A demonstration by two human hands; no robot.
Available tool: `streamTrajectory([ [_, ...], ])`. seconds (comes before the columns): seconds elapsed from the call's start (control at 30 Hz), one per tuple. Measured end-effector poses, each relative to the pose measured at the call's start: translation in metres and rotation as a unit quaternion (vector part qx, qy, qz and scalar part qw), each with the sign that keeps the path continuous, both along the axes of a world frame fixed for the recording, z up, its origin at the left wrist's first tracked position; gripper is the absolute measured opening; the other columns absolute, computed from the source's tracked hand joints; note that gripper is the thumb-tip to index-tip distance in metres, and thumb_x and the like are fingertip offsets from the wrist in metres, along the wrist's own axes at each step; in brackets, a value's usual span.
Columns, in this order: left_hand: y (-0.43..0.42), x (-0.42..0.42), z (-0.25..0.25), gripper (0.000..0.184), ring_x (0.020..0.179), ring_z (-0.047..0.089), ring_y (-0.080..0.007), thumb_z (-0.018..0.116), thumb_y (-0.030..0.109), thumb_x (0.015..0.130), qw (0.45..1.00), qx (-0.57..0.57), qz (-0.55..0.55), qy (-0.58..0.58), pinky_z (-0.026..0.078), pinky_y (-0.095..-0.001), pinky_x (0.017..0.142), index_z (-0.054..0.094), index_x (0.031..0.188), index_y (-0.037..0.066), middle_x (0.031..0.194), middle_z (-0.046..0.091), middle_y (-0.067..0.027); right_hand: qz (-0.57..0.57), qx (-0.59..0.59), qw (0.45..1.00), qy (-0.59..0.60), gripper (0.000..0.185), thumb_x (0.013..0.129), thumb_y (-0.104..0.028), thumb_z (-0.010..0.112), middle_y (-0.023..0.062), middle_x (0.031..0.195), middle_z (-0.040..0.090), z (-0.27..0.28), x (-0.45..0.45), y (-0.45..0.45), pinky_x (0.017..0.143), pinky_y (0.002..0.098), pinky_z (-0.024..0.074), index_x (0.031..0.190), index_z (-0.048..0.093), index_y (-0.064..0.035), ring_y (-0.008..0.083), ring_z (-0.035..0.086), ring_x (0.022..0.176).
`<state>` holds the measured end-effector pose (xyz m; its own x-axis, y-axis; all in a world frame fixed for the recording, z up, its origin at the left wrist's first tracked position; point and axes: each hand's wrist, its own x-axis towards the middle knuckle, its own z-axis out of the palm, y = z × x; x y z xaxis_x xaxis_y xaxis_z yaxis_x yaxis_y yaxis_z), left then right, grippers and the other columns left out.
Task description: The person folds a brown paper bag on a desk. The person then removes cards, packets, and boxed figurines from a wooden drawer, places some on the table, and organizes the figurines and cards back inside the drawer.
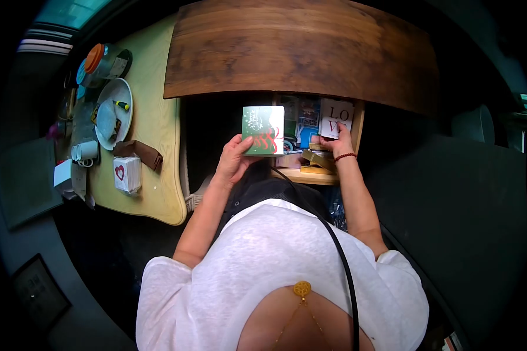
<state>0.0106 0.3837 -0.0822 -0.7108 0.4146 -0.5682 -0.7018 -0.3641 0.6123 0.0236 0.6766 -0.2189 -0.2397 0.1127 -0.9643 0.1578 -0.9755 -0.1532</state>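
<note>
A gold pendant (301, 289) hangs at the bottom centre of the frame, over the neckline of a white shirt (275, 234), and a black cable (341, 251) curves down past it. At the centre, the left hand (234, 159) grips a green card (262, 120) lettered in white with a red ribbon design, its thumb on the front at the lower left corner and the other fingers mostly hidden behind. The card is held up beside an open drawer (316, 178). Right of centre, the right hand (338, 142), with a dark red bracelet (345, 155) at the wrist, pinches the lower edge of a LOVE card (336, 110) in the drawer's upper right corner, thumb on its face. Small boxes and papers crowd the drawer around that hand; most are too shaded to name. A brown wooden top (298, 52) spans the upper part of the frame. On the pale table (158, 111) at left lie a plate (130, 93), a mug (86, 151), a brown cloth (140, 152) and a heart packet (127, 175).
</note>
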Motion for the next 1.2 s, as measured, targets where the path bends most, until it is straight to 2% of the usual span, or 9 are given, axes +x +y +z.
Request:
streamTrajectory([
  [0.1, 0.001, 0.001, 0.003, 0.027, 0.095, 0.059, -0.0218, 0.055, 0.018, 0.087, 1.000, 0.004, -0.002, -0.004, 0.048, -0.0421, 0.085, 0.051, 0.109, 0.003, 0.105, 0.059, -0.0105, -0.012, -0.021, 1.000, -0.013, 0.027, 0.078, -0.034, 0.064, 0.0039, 0.103, 0.057, 0.000, 0.003, 0.002, 0.079, 0.0430, 0.0355, 0.097, 0.057, -0.0162, 0.0233, 0.048, 0.092],
  [0.2, -0.001, 0.001, 0.000, 0.026, 0.094, 0.059, -0.0217, 0.055, 0.017, 0.086, 1.000, -0.006, -0.005, -0.007, 0.048, -0.0430, 0.085, 0.051, 0.108, 0.003, 0.104, 0.059, -0.0105, 0.003, -0.032, 0.999, -0.004, 0.030, 0.076, -0.037, 0.064, 0.0047, 0.097, 0.057, 0.000, 0.008, 0.004, 0.075, 0.0420, 0.0354, 0.099, 0.056, -0.0193, 0.0235, 0.046, 0.089],
  [0.33, -0.001, 0.001, -0.002, 0.026, 0.094, 0.059, -0.0214, 0.056, 0.015, 0.085, 1.000, -0.019, 0.004, -0.009, 0.049, -0.0433, 0.084, 0.051, 0.108, 0.003, 0.103, 0.059, -0.0103, -0.030, 0.013, 0.996, 0.083, 0.026, 0.080, -0.028, 0.063, 0.0050, 0.102, 0.057, -0.006, 0.012, 0.001, 0.085, 0.0484, 0.0368, 0.102, 0.055, -0.0166, 0.0263, 0.049, 0.098],
  [0.47, -0.001, 0.001, -0.002, 0.028, 0.093, 0.060, -0.0213, 0.057, 0.012, 0.084, 1.000, -0.028, 0.007, -0.006, 0.049, -0.0431, 0.084, 0.049, 0.109, 0.003, 0.103, 0.059, -0.0100, -0.044, 0.053, 0.989, 0.128, 0.026, 0.082, -0.021, 0.061, 0.0073, 0.104, 0.058, 0.019, 0.028, -0.011, 0.086, 0.0488, 0.0417, 0.106, 0.054, -0.0126, 0.0267, 0.052, 0.099],
  [0.57, 0.000, 0.005, 0.004, 0.030, 0.092, 0.060, -0.0204, 0.058, 0.009, 0.082, 0.999, -0.042, 0.020, 0.001, 0.049, -0.0418, 0.084, 0.049, 0.110, 0.002, 0.103, 0.059, -0.0097, 0.060, 0.077, 0.961, 0.258, 0.034, 0.083, -0.019, 0.060, 0.0088, 0.105, 0.059, 0.060, 0.058, -0.028, 0.078, 0.0377, 0.0506, 0.114, 0.049, -0.0075, 0.0235, 0.059, 0.091],
  [0.73, -0.012, 0.014, -0.011, 0.036, 0.093, 0.059, -0.0202, 0.057, 0.001, 0.076, 1.000, -0.002, 0.018, -0.013, 0.048, -0.0386, 0.087, 0.049, 0.111, 0.001, 0.103, 0.059, -0.0100, 0.162, 0.189, 0.926, 0.286, 0.042, 0.075, -0.007, 0.068, 0.0095, 0.105, 0.059, 0.102, 0.058, -0.075, 0.082, 0.0287, 0.0495, 0.113, 0.050, 0.0005, 0.0172, 0.059, 0.092],
  [0.9, -0.059, 0.027, -0.011, 0.041, 0.097, 0.057, -0.0259, 0.051, -0.005, 0.066, 0.984, 0.068, 0.158, -0.054, 0.044, -0.0397, 0.092, 0.052, 0.107, -0.002, 0.103, 0.058, -0.0129, 0.227, 0.189, 0.896, 0.331, 0.039, 0.074, -0.013, 0.070, 0.0096, 0.098, 0.062, 0.118, 0.031, -0.113, 0.082, 0.0270, 0.0480, 0.107, 0.054, 0.0017, 0.0161, 0.060, 0.087],
  [1.17, -0.197, 0.077, -0.033, 0.049, 0.093, 0.056, -0.0220, 0.049, -0.009, 0.062, 0.949, 0.005, 0.316, 0.003, 0.046, -0.0342, 0.086, 0.049, 0.110, 0.001, 0.100, 0.056, -0.0095, 0.471, 0.209, 0.794, 0.322, 0.041, 0.071, -0.017, 0.073, 0.0114, 0.094, 0.064, 0.112, 0.013, -0.231, 0.078, 0.0267, 0.0480, 0.103, 0.057, 0.0045, 0.0163, 0.061, 0.082],
  [1.2, -0.221, 0.087, -0.043, 0.053, 0.099, 0.055, -0.0270, 0.047, -0.009, 0.062, 0.941, -0.001, 0.339, 0.000, 0.045, -0.0416, 0.090, 0.045, 0.115, 0.000, 0.106, 0.055, -0.0134, 0.494, 0.200, 0.783, 0.320, 0.041, 0.071, -0.017, 0.073, 0.0115, 0.094, 0.064, 0.108, 0.012, -0.253, 0.077, 0.0267, 0.0482, 0.103, 0.056, 0.0047, 0.0164, 0.062, 0.081],
])
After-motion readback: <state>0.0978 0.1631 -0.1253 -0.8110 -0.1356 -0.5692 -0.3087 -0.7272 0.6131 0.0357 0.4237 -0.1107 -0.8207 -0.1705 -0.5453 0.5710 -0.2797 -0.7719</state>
